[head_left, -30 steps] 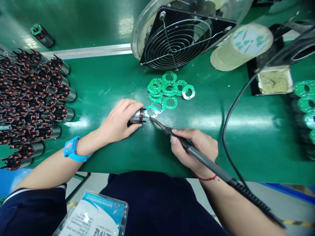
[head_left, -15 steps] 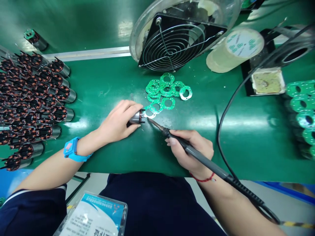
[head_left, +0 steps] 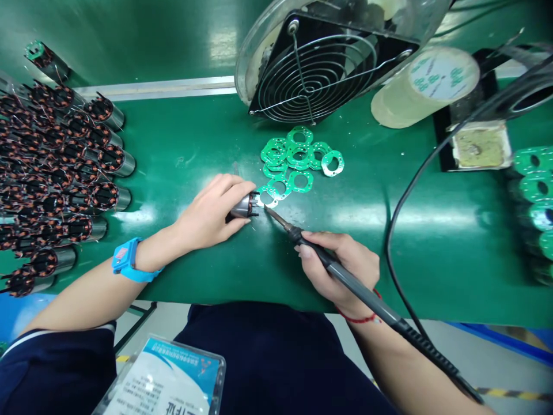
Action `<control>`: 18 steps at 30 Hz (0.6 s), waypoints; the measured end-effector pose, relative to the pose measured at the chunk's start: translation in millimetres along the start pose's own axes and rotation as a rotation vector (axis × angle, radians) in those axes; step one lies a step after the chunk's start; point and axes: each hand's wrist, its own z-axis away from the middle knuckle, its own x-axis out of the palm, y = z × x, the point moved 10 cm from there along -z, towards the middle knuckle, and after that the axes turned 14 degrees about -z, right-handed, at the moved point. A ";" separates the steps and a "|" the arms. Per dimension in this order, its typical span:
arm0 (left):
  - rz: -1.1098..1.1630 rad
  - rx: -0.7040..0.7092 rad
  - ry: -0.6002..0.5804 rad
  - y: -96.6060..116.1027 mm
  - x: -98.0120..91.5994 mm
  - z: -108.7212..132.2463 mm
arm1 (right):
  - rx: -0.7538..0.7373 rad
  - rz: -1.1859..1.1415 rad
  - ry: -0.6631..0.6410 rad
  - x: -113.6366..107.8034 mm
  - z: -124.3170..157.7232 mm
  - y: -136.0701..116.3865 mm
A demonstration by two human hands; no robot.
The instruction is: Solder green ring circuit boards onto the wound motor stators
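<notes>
My left hand (head_left: 210, 211) is closed round a small metal motor stator (head_left: 245, 206) lying on its side on the green bench (head_left: 194, 132). A green ring-shaped circuit board (head_left: 268, 196) sits against the stator's end. My right hand (head_left: 341, 265) grips a soldering iron (head_left: 345, 280) like a pen. Its tip (head_left: 268, 211) touches the stator's end by the ring board. A loose heap of green ring boards (head_left: 298, 153) lies just beyond. I wear a blue wrist strap (head_left: 126, 259) on the left wrist.
Several wound stators (head_left: 60, 173) are stacked at the left. A black fan with a wire guard (head_left: 319, 63) stands behind, beside a tape roll (head_left: 425, 83). A sponge tray (head_left: 479, 144) and more green boards (head_left: 536, 190) lie right. The iron's black cable (head_left: 401, 213) loops across.
Hands and iron keep the same pose on the stator; only the view has shifted slightly between frames.
</notes>
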 end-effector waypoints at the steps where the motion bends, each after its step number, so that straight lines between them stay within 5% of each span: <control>1: 0.001 -0.003 -0.002 -0.1 0.2 -0.1 | 0.016 0.000 0.002 -0.5 1.0 1.8; 18: -0.018 -0.008 -0.018 1.5 0.7 -1.2 | 0.083 -0.063 0.031 -3.9 7.9 10.9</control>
